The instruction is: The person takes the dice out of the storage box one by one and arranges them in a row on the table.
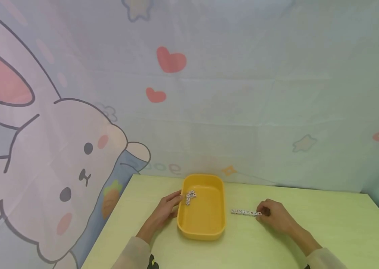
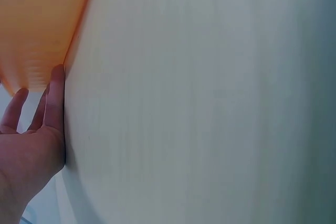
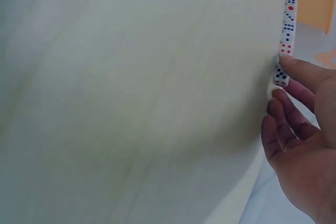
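One pale fabric backdrop (image 1: 250,112) spans the far side, printed with a single big white cartoon rabbit (image 1: 55,160) on the left. Below it stands one pale yellow-green counter (image 1: 327,220), and on that sits one yellow rectangular tray (image 1: 206,215) with rounded corners and raised walls. Two bare hands work here: the left hand (image 1: 166,209) lies with fingers extended against the tray's left wall, apparently steadying it, while the right hand (image 1: 277,216) has its fingers bent and pinches the right end of one straight row of small white cube dice with red and blue dots (image 1: 243,212). That row lies on the counter to the right of the tray, near its wall but not touching it. I count about eight dice in it, though a fingertip covers part of one, so the figure is not certain. One loose cluster of similar dice (image 1: 190,198) rests inside the tray by its left wall; these are too small and bunched to number surely, perhaps four or five. The step in hand looks like lining up the row, and the next move probably calls for a light squeeze at its end that keeps the cubes flush.
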Motion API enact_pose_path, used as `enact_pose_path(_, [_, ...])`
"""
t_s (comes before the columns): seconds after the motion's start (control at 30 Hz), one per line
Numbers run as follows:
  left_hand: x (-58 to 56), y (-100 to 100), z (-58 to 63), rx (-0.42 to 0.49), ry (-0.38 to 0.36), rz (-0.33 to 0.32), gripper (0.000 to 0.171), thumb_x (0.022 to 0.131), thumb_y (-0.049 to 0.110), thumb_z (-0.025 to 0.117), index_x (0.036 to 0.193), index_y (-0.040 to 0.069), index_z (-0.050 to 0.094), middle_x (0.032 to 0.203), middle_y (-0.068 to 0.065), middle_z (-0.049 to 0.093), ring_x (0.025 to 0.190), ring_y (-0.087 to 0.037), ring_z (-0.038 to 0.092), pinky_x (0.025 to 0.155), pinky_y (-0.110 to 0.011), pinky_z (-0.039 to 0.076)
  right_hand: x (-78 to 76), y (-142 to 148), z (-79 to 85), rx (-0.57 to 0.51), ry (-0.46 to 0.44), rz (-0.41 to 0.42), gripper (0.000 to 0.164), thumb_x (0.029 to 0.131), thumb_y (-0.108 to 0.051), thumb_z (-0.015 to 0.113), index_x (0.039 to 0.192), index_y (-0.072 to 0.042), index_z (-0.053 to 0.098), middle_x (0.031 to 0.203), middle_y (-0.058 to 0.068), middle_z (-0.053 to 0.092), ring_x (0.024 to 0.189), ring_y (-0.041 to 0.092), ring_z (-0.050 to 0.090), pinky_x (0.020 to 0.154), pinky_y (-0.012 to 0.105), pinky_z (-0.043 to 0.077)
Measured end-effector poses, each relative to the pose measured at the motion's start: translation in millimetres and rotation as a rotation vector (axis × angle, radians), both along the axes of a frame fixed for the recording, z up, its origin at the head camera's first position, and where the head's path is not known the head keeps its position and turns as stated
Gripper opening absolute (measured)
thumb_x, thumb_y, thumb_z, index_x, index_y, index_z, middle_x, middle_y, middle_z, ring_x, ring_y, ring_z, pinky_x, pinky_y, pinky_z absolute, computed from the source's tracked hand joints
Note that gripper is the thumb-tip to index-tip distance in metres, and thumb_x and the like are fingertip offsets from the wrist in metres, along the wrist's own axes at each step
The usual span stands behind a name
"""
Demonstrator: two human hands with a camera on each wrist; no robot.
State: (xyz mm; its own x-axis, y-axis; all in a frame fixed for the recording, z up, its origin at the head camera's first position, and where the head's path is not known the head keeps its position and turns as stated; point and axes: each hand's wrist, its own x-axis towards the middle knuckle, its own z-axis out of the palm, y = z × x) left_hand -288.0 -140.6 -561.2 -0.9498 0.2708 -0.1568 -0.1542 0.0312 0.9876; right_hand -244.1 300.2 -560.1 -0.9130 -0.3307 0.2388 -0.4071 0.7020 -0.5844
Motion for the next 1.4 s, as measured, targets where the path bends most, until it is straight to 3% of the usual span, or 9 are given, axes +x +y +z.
enact_pose_path(0.27, [0.0,-2.8,-4.6,-0.005,-0.003,0.005,0.060,0.111,0.035,0.057,0.162,0.007,0.044,0.160,-0.024,0.047,0.137,-0.036,0.057,0.092,-0.038,0.062,-0.9,-33.3,12.6,-0.074,0.073,0.018,0.027,0.092,-0.019,0.085,0.110,-0.003,0.072,0.100,0.003,0.067,0.089,0.021,0.063,0.077,0.031,0.057])
enact_pose_path(0.43, [-1.0,-4.9,-1.8,-0.013,0.008,0.022,0.061,0.110,0.037,0.058,0.161,0.007,0.045,0.158,-0.024,0.049,0.137,-0.036,0.057,0.092,-0.038,0.062,-9.6,-81.3,30.4,-0.184,0.092,0.039,0.028,0.095,-0.022,0.083,0.116,-0.006,0.073,0.106,0.003,0.069,0.093,0.020,0.064,0.078,0.030,0.058])
enact_pose_path(0.67, [-4.3,-2.5,2.4,-0.011,0.019,0.025,0.059,0.110,0.034,0.057,0.161,0.007,0.045,0.158,-0.025,0.049,0.139,-0.038,0.055,0.093,-0.039,0.062,-26.0,-152.7,49.1,-0.254,0.091,0.078,0.027,0.094,-0.016,0.083,0.115,-0.003,0.073,0.108,0.012,0.073,0.093,0.024,0.068,0.078,0.032,0.060])
enact_pose_path(1.0, [0.7,4.8,0.2,0.013,0.013,-0.014,0.059,0.111,0.033,0.056,0.161,0.005,0.043,0.155,-0.025,0.052,0.140,-0.039,0.054,0.095,-0.039,0.061,-38.2,-223.2,22.0,-0.309,-0.018,0.053,0.018,0.093,-0.007,0.080,0.109,0.001,0.074,0.105,0.013,0.074,0.094,0.025,0.068,0.085,0.039,0.060])
enact_pose_path(1.23, [0.1,4.1,-3.4,0.006,0.037,-0.012,0.056,0.112,0.031,0.055,0.160,0.005,0.045,0.157,-0.023,0.051,0.141,-0.039,0.052,0.096,-0.039,0.060,-43.6,-239.9,11.2,-0.220,-0.007,0.007,0.014,0.094,-0.006,0.075,0.106,0.001,0.075,0.107,0.011,0.075,0.103,0.027,0.069,0.099,0.048,0.056])
enact_pose_path(1.4, [-2.2,-0.6,-3.3,0.006,0.046,-0.006,0.055,0.112,0.030,0.054,0.160,0.005,0.045,0.158,-0.023,0.050,0.142,-0.040,0.051,0.097,-0.041,0.060,-46.2,-245.7,10.2,-0.155,0.005,0.049,0.011,0.092,-0.004,0.074,0.103,-0.001,0.076,0.102,0.009,0.074,0.099,0.026,0.068,0.096,0.047,0.057])
